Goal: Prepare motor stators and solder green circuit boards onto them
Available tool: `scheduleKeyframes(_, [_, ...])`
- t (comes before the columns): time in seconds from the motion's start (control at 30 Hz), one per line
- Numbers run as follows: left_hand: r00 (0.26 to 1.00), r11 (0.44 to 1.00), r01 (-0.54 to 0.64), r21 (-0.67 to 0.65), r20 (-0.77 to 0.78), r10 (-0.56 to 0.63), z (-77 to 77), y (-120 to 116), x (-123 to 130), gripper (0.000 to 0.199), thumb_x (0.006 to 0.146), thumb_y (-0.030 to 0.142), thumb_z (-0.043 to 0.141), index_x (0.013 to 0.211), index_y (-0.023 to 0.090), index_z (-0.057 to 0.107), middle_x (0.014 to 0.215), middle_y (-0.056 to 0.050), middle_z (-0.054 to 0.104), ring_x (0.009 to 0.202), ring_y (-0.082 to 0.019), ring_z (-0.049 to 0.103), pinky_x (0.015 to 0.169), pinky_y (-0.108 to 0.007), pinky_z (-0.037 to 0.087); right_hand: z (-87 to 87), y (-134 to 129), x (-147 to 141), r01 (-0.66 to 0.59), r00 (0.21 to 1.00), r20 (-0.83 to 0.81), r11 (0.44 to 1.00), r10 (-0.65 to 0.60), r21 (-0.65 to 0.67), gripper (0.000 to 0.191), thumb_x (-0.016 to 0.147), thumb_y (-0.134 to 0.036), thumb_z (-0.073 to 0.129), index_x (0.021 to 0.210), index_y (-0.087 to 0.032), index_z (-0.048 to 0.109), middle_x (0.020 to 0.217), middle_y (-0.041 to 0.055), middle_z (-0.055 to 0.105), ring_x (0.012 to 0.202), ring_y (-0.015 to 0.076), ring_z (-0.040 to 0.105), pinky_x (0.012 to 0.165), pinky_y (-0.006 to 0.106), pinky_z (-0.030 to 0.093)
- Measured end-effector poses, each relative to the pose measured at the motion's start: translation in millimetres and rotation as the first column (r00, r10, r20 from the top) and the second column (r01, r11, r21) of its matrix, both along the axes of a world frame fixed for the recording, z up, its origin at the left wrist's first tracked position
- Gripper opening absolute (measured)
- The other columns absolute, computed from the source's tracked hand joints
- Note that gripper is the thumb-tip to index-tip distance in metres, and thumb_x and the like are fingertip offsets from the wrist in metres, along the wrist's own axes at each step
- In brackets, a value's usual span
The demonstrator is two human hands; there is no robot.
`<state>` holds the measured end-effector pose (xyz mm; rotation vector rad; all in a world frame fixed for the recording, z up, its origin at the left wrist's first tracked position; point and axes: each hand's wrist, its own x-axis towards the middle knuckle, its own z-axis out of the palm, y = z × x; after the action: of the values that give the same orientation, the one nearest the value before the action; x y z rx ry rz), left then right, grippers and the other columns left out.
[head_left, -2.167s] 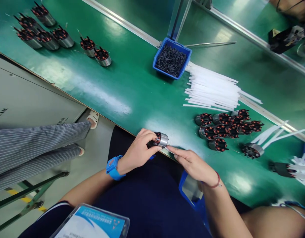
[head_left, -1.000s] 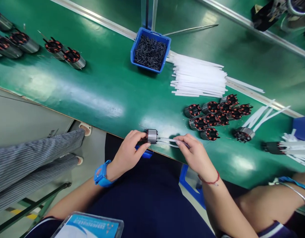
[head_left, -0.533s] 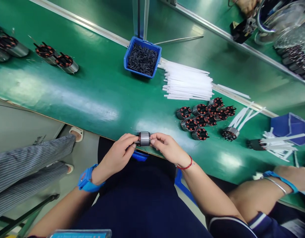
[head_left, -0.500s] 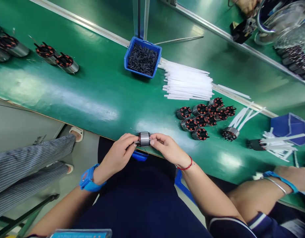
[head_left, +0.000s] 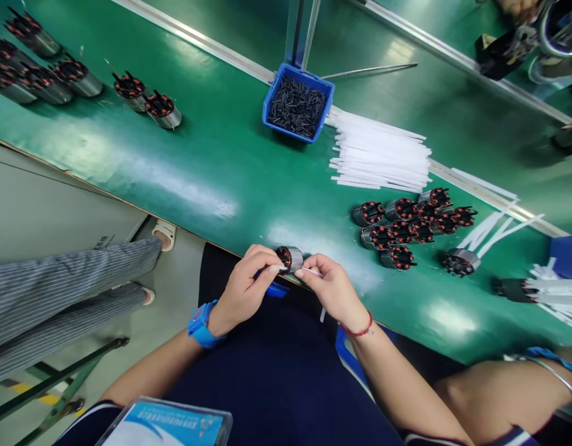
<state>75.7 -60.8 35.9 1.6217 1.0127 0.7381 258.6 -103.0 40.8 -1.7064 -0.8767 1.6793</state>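
Reaching in from the lower left of the view, the left hand (head_left: 249, 286) angles up and inward to the coil end of a metal core (head_left: 293, 259), its forearm slanting and a blue wristband (head_left: 203, 326) around the wrist. Thumb and forefinger are pinched closed on a small white tip (head_left: 281, 267); the other fingers curl above. Facing it, the right hand (head_left: 335, 290) comes from the lower right, wrist bent inward under a red bracelet (head_left: 359, 329), with thumb and forefinger closed on a narrow white strip (head_left: 312, 272) beside the core's other end. The core lies on its side between the two hands, at the near edge of the green table (head_left: 249, 179). Farther off sit a blue bin (head_left: 322, 111) of small black pieces (head_left: 298, 105), a pile of white strips (head_left: 383, 152) just beside it, and a cluster of similar cores (head_left: 402, 232) to the right.
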Motion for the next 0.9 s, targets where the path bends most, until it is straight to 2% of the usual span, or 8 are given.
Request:
scheduleKeyframes(0.2, [0.965, 1.0, 0.013, 0.021, -0.262, -0.007, 6.0, 4.6, 11.9, 0.012, 0.083, 0.021, 0.062, 0.092, 0.017, 0.055, 0.096, -0.005, 0.056, 0.094, -0.02, 0.048, 0.084, -0.034, 0.041, 7.5, -6.1, -1.2, -0.181, 0.952, 0.271, 0.974, 0.139, 0.136, 0.023, 0.091, -0.037, 0.048, 0.091, -0.02, 0.063, 0.069, -0.0031, 0.055, 0.062, 0.0112, 0.045, 0.061, 0.024, 0.036])
scheduleKeyframes(0.4, [0.975, 1.0, 0.02, 0.001, -0.222, -0.019, 5.7, 3.0, 13.3, 0.007, 0.084, 0.019, 0.061, 0.09, 0.018, 0.057, 0.095, -0.003, 0.058, 0.094, -0.019, 0.048, 0.084, -0.032, 0.041, 18.7, -10.3, 8.5, -0.381, 0.894, 0.296, 0.919, 0.337, 0.105, 0.031, 0.096, -0.033, 0.037, 0.115, -0.026, 0.061, 0.089, 0.0002, 0.067, 0.077, 0.0157, 0.059, 0.075, 0.029, 0.045])
scheduleKeyframes(0.5, [0.983, 1.0, 0.028, -0.003, -0.181, -0.028, 4.5, 5.2, 16.8, 0.007, 0.085, 0.021, 0.06, 0.09, 0.019, 0.057, 0.094, -0.002, 0.058, 0.095, -0.018, 0.049, 0.085, -0.032, 0.042, 40.4, -4.3, 36.0, -0.565, 0.79, 0.365, 0.816, 0.493, 0.122, 0.039, 0.094, -0.036, 0.043, 0.13, -0.023, 0.051, 0.099, 0.0047, 0.068, 0.084, 0.0182, 0.062, 0.08, 0.033, 0.048])
scheduleKeyframes(0.57, [0.988, 1.0, 0.006, 0.027, -0.155, -0.001, 0.9, 8.7, 21.8, 0.008, 0.086, 0.023, 0.059, 0.092, 0.02, 0.057, 0.095, -0.002, 0.058, 0.096, -0.018, 0.05, 0.086, -0.032, 0.043, 55.5, 9.2, 74.9, -0.587, 0.751, 0.487, 0.787, 0.445, 0.187, 0.042, 0.091, -0.038, 0.051, 0.129, -0.021, 0.052, 0.107, 0.0073, 0.066, 0.093, 0.019, 0.062, 0.085, 0.033, 0.048])
scheduleKeyframes(0.63, [0.989, 0.997, -0.011, 0.081, -0.146, 0.022, -5.3, 12.9, 27.4, 0.009, 0.086, 0.024, 0.059, 0.094, 0.02, 0.057, 0.098, -0.002, 0.057, 0.099, -0.018, 0.051, 0.088, -0.032, 0.043, 64.8, 29.5, 132.7, -0.436, 0.703, 0.694, 0.865, 0.156, 0.247, 0.034, 0.092, -0.037, 0.049, 0.121, -0.021, 0.057, 0.108, 0.0069, 0.065, 0.095, 0.0171, 0.061, 0.087, 0.031, 0.047])
scheduleKeyframes(0.7, [0.986, 0.988, 0.019, 0.155, -0.167, 0.008, -12.9, 16.3, 31.5, 0.011, 0.086, 0.025, 0.058, 0.095, 0.02, 0.056, 0.1, -0.003, 0.057, 0.1, -0.019, 0.051, 0.088, -0.033, 0.044, 66.6, 52.5, 203.5, -0.244, 0.401, 0.908, 0.942, -0.117, 0.23, 0.032, 0.095, -0.034, 0.044, 0.12, -0.018, 0.056, 0.111, 0.0093, 0.064, 0.097, 0.0165, 0.06, 0.086, 0.03, 0.047])
scheduleKeyframes(0.77, [0.978, 0.964, 0.082, 0.253, -0.207, -0.029, -20.5, 17.9, 32.0, 0.012, 0.086, 0.025, 0.058, 0.097, 0.02, 0.055, 0.1, -0.004, 0.057, 0.099, -0.02, 0.052, 0.087, -0.034, 0.045, 62.2, 73.8, 274.3, -0.086, 0.137, 0.986, 0.99, -0.098, 0.11, 0.032, 0.096, -0.027, 0.039, 0.12, -0.011, 0.054, 0.114, 0.014, 0.061, 0.103, 0.0168, 0.057, 0.09, 0.031, 0.045])
scheduleKeyframes(0.9, [0.969, 0.864, 0.156, 0.478, -0.245, -0.04, -33.2, 16.3, 27.2, 0.013, 0.084, 0.024, 0.059, 0.096, 0.02, 0.056, 0.096, -0.006, 0.059, 0.094, -0.023, 0.054, 0.084, -0.037, 0.045, 43.8, 100.9, 373.6, 0.047, 0.035, 0.997, 0.996, 0.069, -0.071, 0.025, 0.091, -0.029, 0.054, 0.111, -0.015, 0.059, 0.116, 0.0091, 0.059, 0.102, 0.0196, 0.058, 0.09, 0.041, 0.048])
